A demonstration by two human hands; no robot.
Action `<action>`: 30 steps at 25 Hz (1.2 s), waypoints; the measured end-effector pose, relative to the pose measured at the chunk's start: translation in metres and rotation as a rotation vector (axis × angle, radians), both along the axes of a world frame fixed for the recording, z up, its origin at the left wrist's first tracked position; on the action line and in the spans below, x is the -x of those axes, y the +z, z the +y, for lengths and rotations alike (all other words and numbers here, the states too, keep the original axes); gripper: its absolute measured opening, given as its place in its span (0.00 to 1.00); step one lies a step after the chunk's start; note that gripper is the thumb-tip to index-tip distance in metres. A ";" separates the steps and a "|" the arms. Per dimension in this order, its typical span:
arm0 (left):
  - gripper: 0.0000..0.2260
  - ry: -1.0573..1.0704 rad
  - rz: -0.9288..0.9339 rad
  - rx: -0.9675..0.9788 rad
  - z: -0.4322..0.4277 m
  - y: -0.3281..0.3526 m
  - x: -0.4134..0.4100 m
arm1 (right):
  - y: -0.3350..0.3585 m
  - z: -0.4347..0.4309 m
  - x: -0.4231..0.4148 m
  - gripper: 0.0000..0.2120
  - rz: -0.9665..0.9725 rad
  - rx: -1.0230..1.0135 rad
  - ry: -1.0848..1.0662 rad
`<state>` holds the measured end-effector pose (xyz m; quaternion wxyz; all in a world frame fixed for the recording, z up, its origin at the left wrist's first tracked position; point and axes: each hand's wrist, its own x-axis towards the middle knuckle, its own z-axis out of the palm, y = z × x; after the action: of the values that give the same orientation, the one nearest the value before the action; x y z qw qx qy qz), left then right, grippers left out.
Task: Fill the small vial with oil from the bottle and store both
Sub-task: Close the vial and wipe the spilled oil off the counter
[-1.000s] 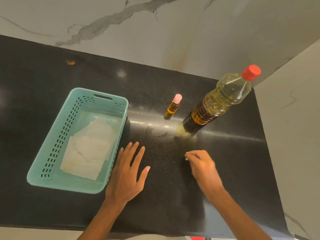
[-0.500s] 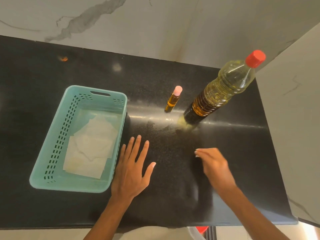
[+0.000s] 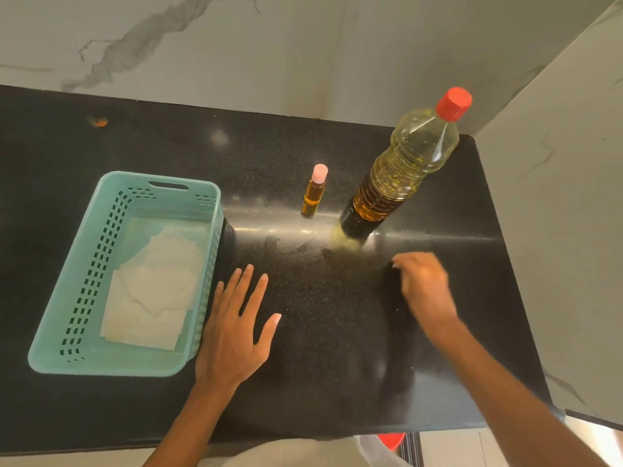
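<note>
Vial (image 3: 314, 193), capped and holding oil, stands beside capped bottle (image 3: 401, 173) toward back right corner of the counter (image 3: 135, 136). My left hand (image 3: 232, 335) lies flat, fingers spread; right hand (image 3: 424, 284) blurred — grip indeterminate. Filling judged done — next, lift both upright into basket (image 3: 101, 365).

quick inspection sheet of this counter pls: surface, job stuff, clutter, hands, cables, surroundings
Surface: black counter, glossy, with a smeared patch in front of the bottle.
Job's things: small vial, pink cap on, upright, amber oil inside; oil bottle, red cap on, upright to the vial's right; teal basket at left, neither is in it.
Clutter: white paper sheets in the basket; orange speck at far left.
Hands: left hand flat on the counter beside the basket, fingers straight; right hand blurred, fingers curled down, any hold unclear.
Cables: nothing seen.
Surroundings: marble-look wall behind and at right; red object below the counter's near edge.
</note>
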<state>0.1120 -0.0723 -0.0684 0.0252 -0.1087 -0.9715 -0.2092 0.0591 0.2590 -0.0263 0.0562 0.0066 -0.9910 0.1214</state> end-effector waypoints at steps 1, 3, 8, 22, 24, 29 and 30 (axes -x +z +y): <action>0.29 -0.001 0.004 -0.002 0.000 0.000 0.000 | 0.003 0.013 0.018 0.10 -0.041 -0.027 -0.118; 0.29 -0.001 0.011 0.003 0.000 0.001 0.000 | 0.003 0.001 0.053 0.12 -0.060 -0.022 -0.198; 0.29 0.027 0.008 -0.008 0.000 0.000 0.000 | -0.017 -0.098 -0.007 0.15 -0.045 0.100 0.274; 0.27 0.039 0.024 -0.004 0.000 0.001 -0.002 | -0.014 -0.100 -0.017 0.19 0.076 0.081 0.322; 0.27 0.042 0.022 0.006 0.000 0.000 -0.001 | -0.015 -0.089 -0.004 0.20 0.071 0.088 0.167; 0.26 0.034 0.009 0.006 0.001 0.001 -0.001 | -0.013 -0.118 -0.015 0.20 -0.003 0.047 0.351; 0.26 0.032 0.001 0.005 0.001 0.000 -0.001 | -0.011 -0.108 -0.020 0.20 0.007 0.067 0.361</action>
<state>0.1133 -0.0714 -0.0679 0.0286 -0.0935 -0.9736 -0.2063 0.0792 0.1511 -0.0373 0.0373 0.1831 -0.9689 0.1622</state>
